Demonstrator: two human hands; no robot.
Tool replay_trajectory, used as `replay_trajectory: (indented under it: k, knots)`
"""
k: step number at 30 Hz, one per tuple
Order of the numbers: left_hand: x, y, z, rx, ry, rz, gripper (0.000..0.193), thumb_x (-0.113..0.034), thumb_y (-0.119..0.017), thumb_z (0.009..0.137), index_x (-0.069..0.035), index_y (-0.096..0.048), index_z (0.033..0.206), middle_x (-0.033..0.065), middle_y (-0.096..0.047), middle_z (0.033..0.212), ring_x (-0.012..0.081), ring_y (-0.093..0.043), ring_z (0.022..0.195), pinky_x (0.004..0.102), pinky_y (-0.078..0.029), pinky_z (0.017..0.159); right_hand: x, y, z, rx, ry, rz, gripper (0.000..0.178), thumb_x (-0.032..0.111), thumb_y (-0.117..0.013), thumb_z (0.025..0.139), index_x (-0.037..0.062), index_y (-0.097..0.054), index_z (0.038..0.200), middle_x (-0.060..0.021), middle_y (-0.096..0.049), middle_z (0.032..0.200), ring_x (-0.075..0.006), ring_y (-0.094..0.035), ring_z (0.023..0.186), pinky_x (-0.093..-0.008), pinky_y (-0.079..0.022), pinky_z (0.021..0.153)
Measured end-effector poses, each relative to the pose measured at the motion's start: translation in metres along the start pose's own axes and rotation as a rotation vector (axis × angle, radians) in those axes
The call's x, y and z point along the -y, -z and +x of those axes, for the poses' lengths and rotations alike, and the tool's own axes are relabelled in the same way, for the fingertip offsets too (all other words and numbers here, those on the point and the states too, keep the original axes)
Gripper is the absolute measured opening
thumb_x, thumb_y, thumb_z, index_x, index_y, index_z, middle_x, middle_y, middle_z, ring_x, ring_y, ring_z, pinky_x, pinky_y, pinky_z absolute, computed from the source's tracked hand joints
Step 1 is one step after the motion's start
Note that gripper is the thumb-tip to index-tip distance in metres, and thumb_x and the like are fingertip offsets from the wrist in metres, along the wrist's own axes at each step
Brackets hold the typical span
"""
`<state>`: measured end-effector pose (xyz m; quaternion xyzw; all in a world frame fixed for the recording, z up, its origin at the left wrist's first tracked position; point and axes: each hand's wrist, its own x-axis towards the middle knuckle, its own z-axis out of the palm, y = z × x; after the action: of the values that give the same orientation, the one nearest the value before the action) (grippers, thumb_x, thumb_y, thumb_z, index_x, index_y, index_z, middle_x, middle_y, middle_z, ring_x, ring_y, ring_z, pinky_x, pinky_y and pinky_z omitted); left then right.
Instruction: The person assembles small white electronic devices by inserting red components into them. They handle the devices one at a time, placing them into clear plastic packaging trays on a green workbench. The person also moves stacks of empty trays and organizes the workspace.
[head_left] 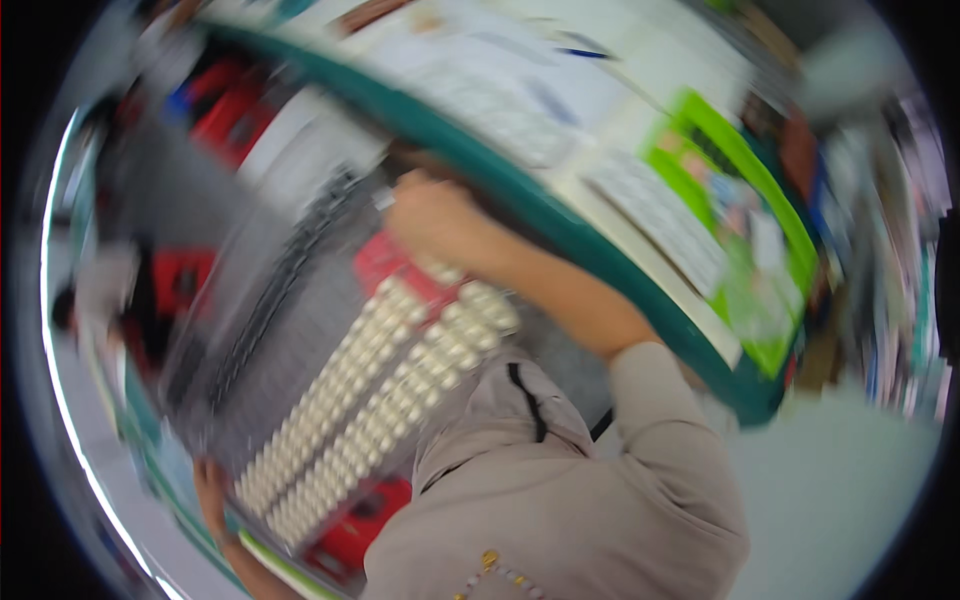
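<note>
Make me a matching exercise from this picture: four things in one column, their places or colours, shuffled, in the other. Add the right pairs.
Things
1. Pen
2. Left hand
3. Cream parts
4. Bin

Places or colours
A. Lined up in long rows in the clear tray
B. Bright green
C. Blue
D. At the tray's end toward the picture's lower left

Right pairs: 1-C, 2-D, 3-A, 4-B
</note>
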<state>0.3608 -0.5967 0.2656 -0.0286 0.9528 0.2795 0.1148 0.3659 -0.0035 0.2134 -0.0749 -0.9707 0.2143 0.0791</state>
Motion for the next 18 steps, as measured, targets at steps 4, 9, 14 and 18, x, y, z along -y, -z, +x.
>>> replay_trajectory:
  k: [4,9,14,18]
  knots:
    - [0.023,-0.008,-0.018,-0.148,0.125,-0.180,0.024,-0.023,-0.049,0.089,-0.004,-0.052,0.103,0.0009,-0.053,0.069,0.0097,-0.050,0.058,0.0236,-0.042,0.050,0.017,-0.013,0.045,0.055,0.287,0.080,0.027,0.019,-0.042,0.084,-0.0036,-0.057,0.090,-0.0225,-0.054,0.090,-0.0393,-0.053,0.087,-0.0431,-0.042,0.079]
    - [0.103,-0.011,-0.051,-0.303,0.209,-0.090,0.027,-0.020,-0.050,0.088,-0.002,-0.050,0.108,0.0054,-0.057,0.071,0.0125,-0.054,0.058,0.0271,-0.044,0.053,0.094,-0.076,0.093,0.117,0.391,0.184,0.029,0.020,-0.042,0.085,-0.0041,-0.057,0.089,-0.0248,-0.053,0.090,-0.0407,-0.052,0.087,-0.0454,-0.040,0.076]
    - [0.158,-0.033,-0.090,-0.402,0.342,-0.017,0.025,-0.021,-0.051,0.085,0.002,-0.052,0.096,0.0104,-0.061,0.071,0.0170,-0.059,0.058,0.0302,-0.048,0.053,0.136,-0.160,0.129,0.239,0.573,0.160,0.029,0.019,-0.045,0.085,-0.0048,-0.058,0.095,-0.0235,-0.054,0.089,-0.0399,-0.052,0.086,-0.0427,-0.041,0.076]
    - [0.196,-0.032,-0.088,-0.369,0.443,-0.054,0.020,-0.018,-0.049,0.087,0.001,-0.049,0.094,0.0114,-0.061,0.068,0.0178,-0.060,0.057,0.0289,-0.048,0.051,0.180,-0.240,0.161,0.327,0.639,0.168,0.031,0.019,-0.045,0.086,-0.0056,-0.057,0.101,-0.0224,-0.056,0.093,-0.0370,-0.054,0.088,-0.0400,-0.041,0.078]
